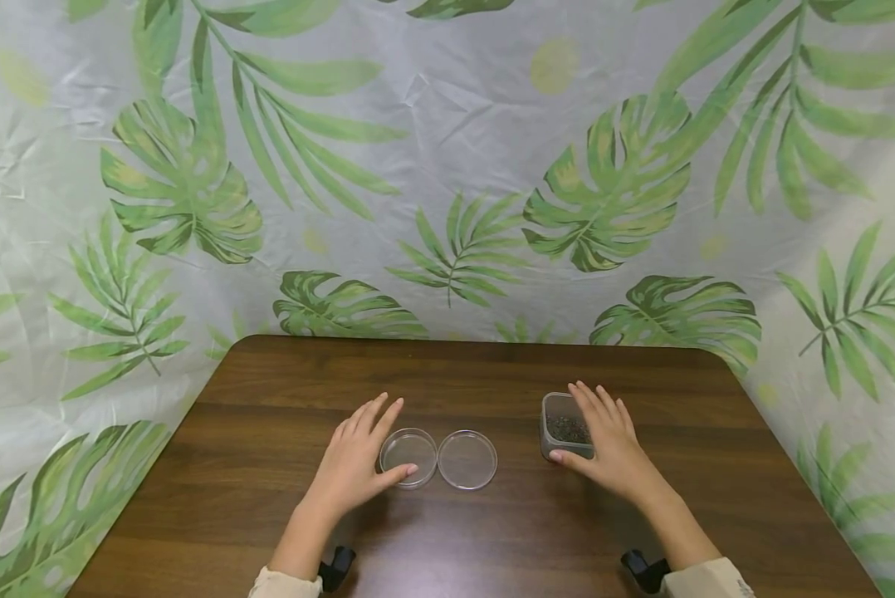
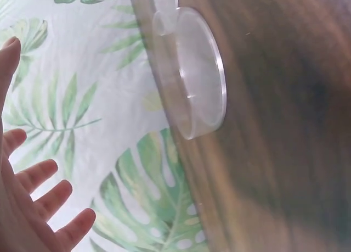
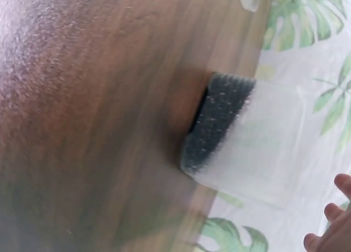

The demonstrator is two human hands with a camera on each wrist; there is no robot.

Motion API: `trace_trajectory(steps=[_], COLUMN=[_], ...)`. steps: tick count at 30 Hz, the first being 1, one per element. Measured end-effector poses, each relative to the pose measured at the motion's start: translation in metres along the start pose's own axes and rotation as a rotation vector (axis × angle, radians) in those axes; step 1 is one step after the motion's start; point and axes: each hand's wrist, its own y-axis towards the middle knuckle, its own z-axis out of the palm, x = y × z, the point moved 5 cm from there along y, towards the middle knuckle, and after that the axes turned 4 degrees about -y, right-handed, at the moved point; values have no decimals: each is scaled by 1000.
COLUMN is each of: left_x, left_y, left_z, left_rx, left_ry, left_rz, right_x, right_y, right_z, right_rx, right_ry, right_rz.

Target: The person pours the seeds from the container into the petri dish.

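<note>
Tub stands upright on the table, mouth up, dark grains inside. Your right hand is at the tub, fingers extended, thumb apart, gripping nothing; it hides part of the rim, so the tub's long axis can't be told. Left of the tub lie two clear round dishes, flat, side by side — near dish first, far dish beyond. Your left hand, well left of the tub, is over the far dish, fingers loosely spread, likewise holding nothing. From the head, your right fingers overlap the tub; right wrist view shows fingertips off its wall — and grains in the lower part only. Left wrist view, blurred, shows the far dish's low side wall, your fingers apart from it.
</note>
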Motion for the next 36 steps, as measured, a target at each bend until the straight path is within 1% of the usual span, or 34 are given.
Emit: trace_trajectory(steps=[3,6,8,11,14,23,30,36], left_x=[4,8,10,13,17,24,28,30], left_y=[-3,-7,-9,-13,-17,-22,-25,-27], left_z=[6,13,18,25,30,43,53,60], left_rx=[-31,-41,-26,19,55,88,118,141], left_ry=[-42,-103,-153,-212,-264,-362,-419,-487], left_rz=[-26,-76,-123,-193,-244,-309,-328,-364], right_x=[-5,-11,-16,-21,-25,-32,-37,-43], right_y=[0,-1,-2,-2,-2,-3,-6,-8], right_z=[3,7,9,12,15,21,26,29], right_rx=[-6,-14,-13,-12,-6,-9,11,3], right_ry=[50,88,112,137,160,250,328,377], right_rz=[30,60,83,112,136,178,235,276])
